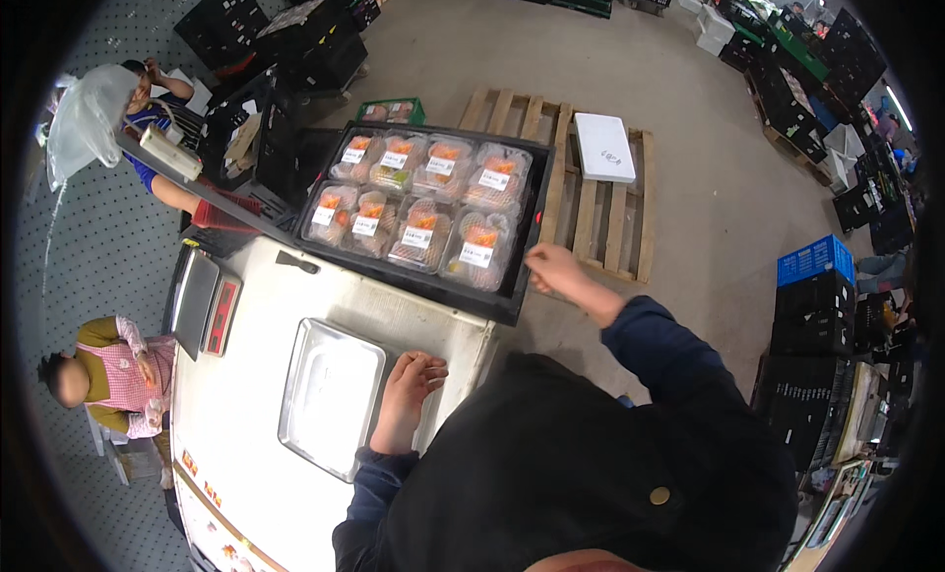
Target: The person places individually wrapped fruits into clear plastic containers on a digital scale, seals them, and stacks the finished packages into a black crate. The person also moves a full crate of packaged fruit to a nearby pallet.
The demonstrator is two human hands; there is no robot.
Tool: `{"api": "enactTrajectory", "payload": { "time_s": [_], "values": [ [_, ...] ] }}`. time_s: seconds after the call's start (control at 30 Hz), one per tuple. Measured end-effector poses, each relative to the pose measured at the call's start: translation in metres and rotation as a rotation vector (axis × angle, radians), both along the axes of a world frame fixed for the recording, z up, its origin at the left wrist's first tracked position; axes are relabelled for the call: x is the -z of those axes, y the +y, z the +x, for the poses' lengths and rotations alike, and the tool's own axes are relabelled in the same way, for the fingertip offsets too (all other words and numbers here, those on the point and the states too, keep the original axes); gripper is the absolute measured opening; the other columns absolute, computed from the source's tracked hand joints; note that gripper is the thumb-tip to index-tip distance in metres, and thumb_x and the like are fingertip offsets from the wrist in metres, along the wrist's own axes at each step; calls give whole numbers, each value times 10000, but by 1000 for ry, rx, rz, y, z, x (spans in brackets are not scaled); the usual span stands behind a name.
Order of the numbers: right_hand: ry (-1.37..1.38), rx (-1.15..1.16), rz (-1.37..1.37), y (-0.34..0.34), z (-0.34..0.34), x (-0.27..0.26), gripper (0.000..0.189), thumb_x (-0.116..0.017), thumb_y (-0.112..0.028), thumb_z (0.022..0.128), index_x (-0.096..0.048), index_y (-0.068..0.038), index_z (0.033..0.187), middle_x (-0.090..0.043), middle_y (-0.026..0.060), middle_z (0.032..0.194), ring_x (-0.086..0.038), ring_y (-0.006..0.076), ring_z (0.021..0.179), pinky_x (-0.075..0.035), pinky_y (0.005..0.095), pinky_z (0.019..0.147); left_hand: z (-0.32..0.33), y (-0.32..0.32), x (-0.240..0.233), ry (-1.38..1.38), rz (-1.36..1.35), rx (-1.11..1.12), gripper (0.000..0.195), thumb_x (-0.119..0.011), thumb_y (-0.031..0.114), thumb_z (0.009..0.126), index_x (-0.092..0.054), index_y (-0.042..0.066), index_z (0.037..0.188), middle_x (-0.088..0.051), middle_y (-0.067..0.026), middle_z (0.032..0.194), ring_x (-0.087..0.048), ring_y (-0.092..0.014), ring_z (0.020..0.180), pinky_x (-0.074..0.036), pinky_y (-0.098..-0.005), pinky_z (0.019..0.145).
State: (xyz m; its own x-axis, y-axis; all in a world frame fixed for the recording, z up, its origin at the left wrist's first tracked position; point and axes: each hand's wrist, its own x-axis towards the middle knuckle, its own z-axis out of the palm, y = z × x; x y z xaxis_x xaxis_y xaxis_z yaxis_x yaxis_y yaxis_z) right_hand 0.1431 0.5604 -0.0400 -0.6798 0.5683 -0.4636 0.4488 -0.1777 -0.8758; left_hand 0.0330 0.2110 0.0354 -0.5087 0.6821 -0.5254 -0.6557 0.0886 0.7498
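A black plastic crate (413, 278) sits at the far end of the white table (255, 395). Inside it, clear plastic fruit boxes (421, 234) stand in two rows, each bearing a printed label and wrapped in netting or netted film. My right hand (554, 269) is at the crate's right side, fingers curled; whether they grip its wall cannot be told. Over the table's near right part, my left hand (413, 387) hovers with fingers loosely bent and nothing in them. Beside it lies a shallow metal tray (332, 395), shining under the light.
A red-and-grey weighing scale (210, 306) stands on the table's left edge. Right of the crate, a wooden pallet (613, 232) carries a white foam lid (604, 147). Two people work at left. Black crates (808, 380) are stacked at right; a green crate (391, 110) stands behind.
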Motion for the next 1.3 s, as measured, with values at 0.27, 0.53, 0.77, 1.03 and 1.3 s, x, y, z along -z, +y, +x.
{"api": "enactTrajectory", "payload": {
  "time_s": [0.27, 0.53, 0.77, 1.03, 1.3],
  "values": [
    [140, 355, -206, 34, -22, 50, 238, -628, -243, 947, -601, -81, 1119, -565, 4, 1031, -529, 127, 909, -460, 329, 807, 7, -36, 30, -106, -109, -66, 132, -526, 219, 1006, -572, 101, 1042, -664, -67, 999, -638, -176, 899, -494, -314, 819],
    [243, 440, -599, 77, -64, 79, 182, -620, -235, 926, -578, -58, 935, -589, 59, 862, -548, 217, 768, -445, 392, 686, 26, -30, 17, -41, -205, -287, 147, -503, 211, 1013, -577, 90, 1049, -660, -77, 995, -634, -184, 908, -495, -320, 826],
    [28, 465, -841, 106, -95, 62, 249, -565, -129, 919, -367, -109, 769, -415, 80, 725, -399, 255, 659, -400, 471, 675, 80, 50, 6, 4, -238, -493, 184, -495, 235, 1018, -571, 74, 1063, -655, -84, 1006, -637, -193, 920, -506, -325, 835],
    [361, 72, -737, 197, -104, -2, 114, -657, -109, 864, -553, -66, 847, -568, 82, 730, -558, 255, 688, -488, 430, 693, 94, 102, -19, 10, -247, -468, 197, -483, 249, 1035, -551, 69, 1075, -660, -100, 1056, -639, -202, 969, -504, -329, 860],
    [-14, 217, -393, 309, 19, 12, 255, -666, -291, 904, -505, -135, 783, -483, 16, 648, -496, 180, 582, -437, 365, 558, 9, 105, -15, 186, -284, -476, 205, -528, 259, 1001, -585, 67, 1044, -657, -59, 989, -626, -150, 893, -492, -285, 805]
  ]
}}
